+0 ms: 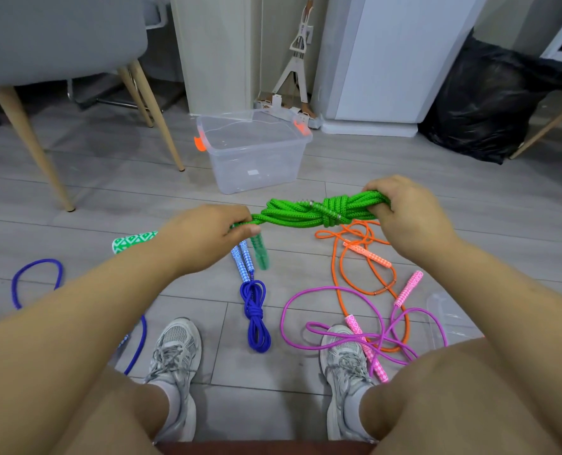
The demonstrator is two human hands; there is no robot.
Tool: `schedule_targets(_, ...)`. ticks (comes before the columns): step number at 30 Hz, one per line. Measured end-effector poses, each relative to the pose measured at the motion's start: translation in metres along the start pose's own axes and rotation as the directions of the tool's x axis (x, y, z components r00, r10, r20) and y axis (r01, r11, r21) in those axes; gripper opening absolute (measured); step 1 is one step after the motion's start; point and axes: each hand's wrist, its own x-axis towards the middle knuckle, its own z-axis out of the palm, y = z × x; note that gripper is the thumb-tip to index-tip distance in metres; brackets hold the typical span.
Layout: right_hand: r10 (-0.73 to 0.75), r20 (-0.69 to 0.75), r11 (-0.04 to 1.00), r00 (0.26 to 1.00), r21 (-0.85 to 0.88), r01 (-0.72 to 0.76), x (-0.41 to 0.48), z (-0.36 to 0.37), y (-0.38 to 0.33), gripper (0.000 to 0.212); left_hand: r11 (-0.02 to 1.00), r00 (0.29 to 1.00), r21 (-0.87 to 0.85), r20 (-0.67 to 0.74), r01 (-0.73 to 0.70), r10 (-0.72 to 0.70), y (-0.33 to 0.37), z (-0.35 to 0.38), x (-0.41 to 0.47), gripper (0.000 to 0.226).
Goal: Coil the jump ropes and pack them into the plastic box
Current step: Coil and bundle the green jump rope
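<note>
Head view, green jump rope [309, 213] bundled, knotted midway, gripped by both hands

left grip [207, 234] clenched, right grip [404, 211] clenched

Looked down at a grey plank floor [109, 192]. Found an open clear plastic box [256, 165] toward its far edge, a tied blue rope bundle [256, 313] nearer, loose orange rope [334, 270] and pink rope [325, 288] tangled together at the right, another blue rope [38, 261] lying loose at the left.
</note>
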Motion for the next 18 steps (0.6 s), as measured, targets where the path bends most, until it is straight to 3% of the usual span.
schedule_targets(5, -0.054, 0.058, 0.998, 0.997, -0.029, 0.056, -0.004, 0.001, 0.007, 0.025, 0.996, 0.996, -0.073, 0.067, -0.056, 0.061, -0.008, -0.004, -0.004, 0.028)
schedule_targets(9, -0.083, 0.039, 0.996, 0.996, -0.03, 0.084, -0.008, -0.004, 0.013, 0.024, 0.988, 0.999, -0.152, 0.039, -0.032, 0.038, -0.026, -0.011, -0.006, 0.036)
schedule_targets(18, -0.083, 0.032, 0.996, 0.996, -0.025, 0.084, -0.007, -0.005, 0.013, 0.022, 0.984, 0.998, -0.177, 0.065, 0.007, 0.005, -0.016, -0.003, -0.006, 0.026)
